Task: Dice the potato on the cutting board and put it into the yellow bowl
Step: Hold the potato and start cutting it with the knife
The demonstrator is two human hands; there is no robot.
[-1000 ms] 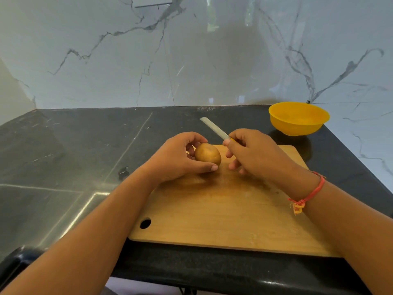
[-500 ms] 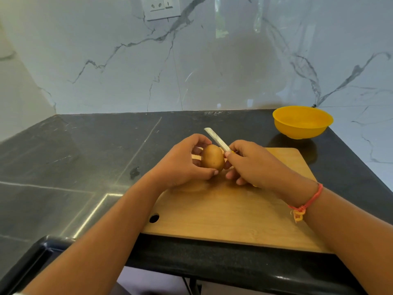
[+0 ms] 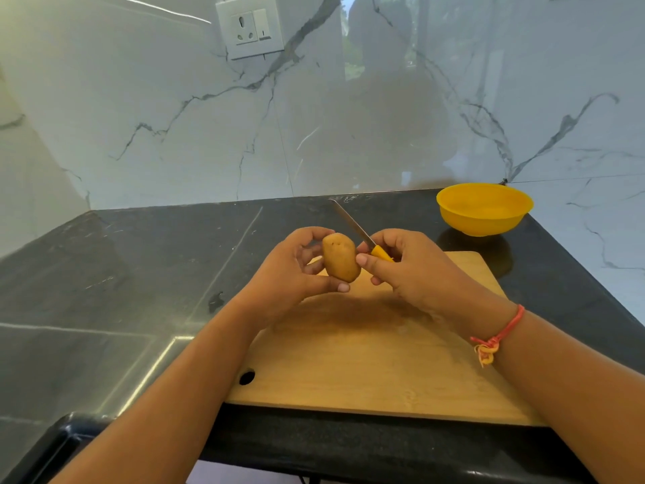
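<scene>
**spud_q:** Only the head cam is given here. Where's the potato (image 3: 340, 256) being kept, and has it been cut at all?

**boardlurker:** It's still whole with the skin on, stood upright and gripped in the left hand (image 3: 289, 274). The thumb is curled under it and the fingers are wrapped round the back. It's held at the 12 o'clock end of the wooden cutting board (image 3: 366, 361). Whether the wood is actually being touched can't be told.

**spud_q:** And the knife?

**boardlurker:** The knife (image 3: 352, 225) is clasped in the right hand (image 3: 408, 270), with the fingers curled round its yellow handle. The blade is pointed off toward 11 o'clock, and it's kept just beside the potato, on its 3 o'clock side. A red thread bracelet (image 3: 495, 338) is worn on that wrist.

**spud_q:** Bowl?

**boardlurker:** The yellow bowl (image 3: 485, 209) is parked on the black counter (image 3: 122, 274) at about 1 o'clock from the board, well apart from both hands. A wall socket (image 3: 249, 26) is mounted way up at 11 o'clock on the marble wall (image 3: 384, 117).
</scene>
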